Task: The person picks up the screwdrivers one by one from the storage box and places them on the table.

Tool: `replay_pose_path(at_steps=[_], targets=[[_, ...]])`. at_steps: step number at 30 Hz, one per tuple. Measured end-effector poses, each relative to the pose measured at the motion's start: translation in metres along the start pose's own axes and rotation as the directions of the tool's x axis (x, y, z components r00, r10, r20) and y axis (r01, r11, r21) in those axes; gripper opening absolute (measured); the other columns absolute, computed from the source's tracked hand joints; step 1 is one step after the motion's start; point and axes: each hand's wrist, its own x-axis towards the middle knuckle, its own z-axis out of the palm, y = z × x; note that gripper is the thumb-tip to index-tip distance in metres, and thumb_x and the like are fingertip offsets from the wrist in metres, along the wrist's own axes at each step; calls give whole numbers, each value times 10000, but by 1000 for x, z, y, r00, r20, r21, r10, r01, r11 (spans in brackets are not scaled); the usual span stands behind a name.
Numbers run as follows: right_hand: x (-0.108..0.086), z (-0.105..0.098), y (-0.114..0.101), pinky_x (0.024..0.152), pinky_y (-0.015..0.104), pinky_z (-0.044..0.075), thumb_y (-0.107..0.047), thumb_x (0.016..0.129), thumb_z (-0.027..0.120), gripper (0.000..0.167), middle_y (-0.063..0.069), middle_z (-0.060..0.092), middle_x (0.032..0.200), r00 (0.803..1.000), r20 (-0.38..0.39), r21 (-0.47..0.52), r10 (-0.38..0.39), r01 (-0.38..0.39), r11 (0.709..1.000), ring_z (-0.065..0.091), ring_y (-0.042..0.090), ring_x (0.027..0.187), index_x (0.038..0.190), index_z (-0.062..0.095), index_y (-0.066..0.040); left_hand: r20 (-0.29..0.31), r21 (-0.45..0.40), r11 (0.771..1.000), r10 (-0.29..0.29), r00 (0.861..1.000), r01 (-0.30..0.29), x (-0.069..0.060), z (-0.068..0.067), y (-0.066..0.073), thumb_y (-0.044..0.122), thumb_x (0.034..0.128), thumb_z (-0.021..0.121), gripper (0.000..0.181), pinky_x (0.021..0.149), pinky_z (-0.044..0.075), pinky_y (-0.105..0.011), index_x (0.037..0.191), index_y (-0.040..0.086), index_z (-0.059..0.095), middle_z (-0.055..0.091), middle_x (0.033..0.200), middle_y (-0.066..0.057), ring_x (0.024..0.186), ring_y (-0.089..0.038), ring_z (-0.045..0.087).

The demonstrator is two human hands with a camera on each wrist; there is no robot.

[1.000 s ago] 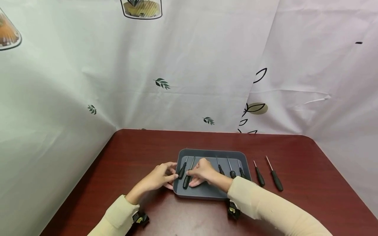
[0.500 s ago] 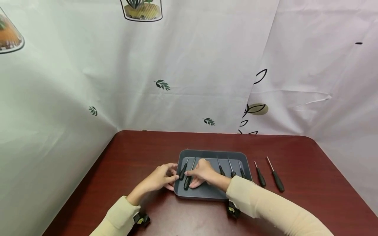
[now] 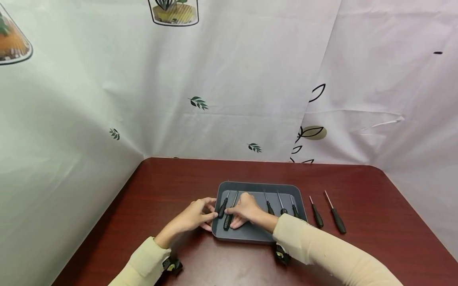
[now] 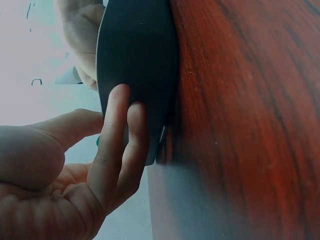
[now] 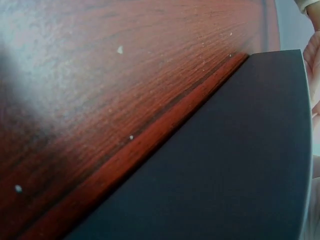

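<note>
A grey rectangular tray (image 3: 250, 235) lies on the table with several black-handled screwdrivers in it. At its left side my left hand (image 3: 195, 214) holds the wall: in the left wrist view, fingers (image 4: 112, 135) lie against the outer wall (image 4: 137, 50) and the thumb reaches the rim. My right hand (image 3: 247, 208) is over the tray, thumb and fingers pinching the ridged handle of a screwdriver (image 3: 227, 223), second from the left. Left of that one lies another screwdriver (image 3: 223, 207). In the right wrist view the tray's front wall (image 5: 225, 160) hides most of the right hand.
Right of my right hand, several screwdrivers (image 3: 270, 208) lie in the tray, partly covered by the forearm. Two more, a shorter screwdriver (image 3: 317, 217) and a longer screwdriver (image 3: 338, 221), lie on the red-brown table (image 3: 179, 174) beside it. A white printed curtain (image 3: 229, 79) stands behind.
Both hands keep nearly the same places on the tray and the screwdriver. The head view has shifted very slightly.
</note>
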Motion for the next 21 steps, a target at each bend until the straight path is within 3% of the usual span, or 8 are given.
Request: replay_pose_path(at_steps=[7,21], targets=[[1,2,-1,480,331,609,3,868,736,278,253,626,565,1000,-4,26,7,-7,1000,674,269,473,728,625,215,-13,1,1000,5,1000,-5,1,0,-2,-17,965,625,514,572,636,-371,1385,-197,390,607,990,-161,683,-265,701],[1,2,-5,480,347,610,27,886,686,260,280,623,581,1000,8,-14,8,-8,1000,672,299,475,716,616,211,-16,25,999,-20,1000,20,0,1,0,-22,964,625,519,570,634,-351,1389,-198,386,599,995,-156,699,-270,699]])
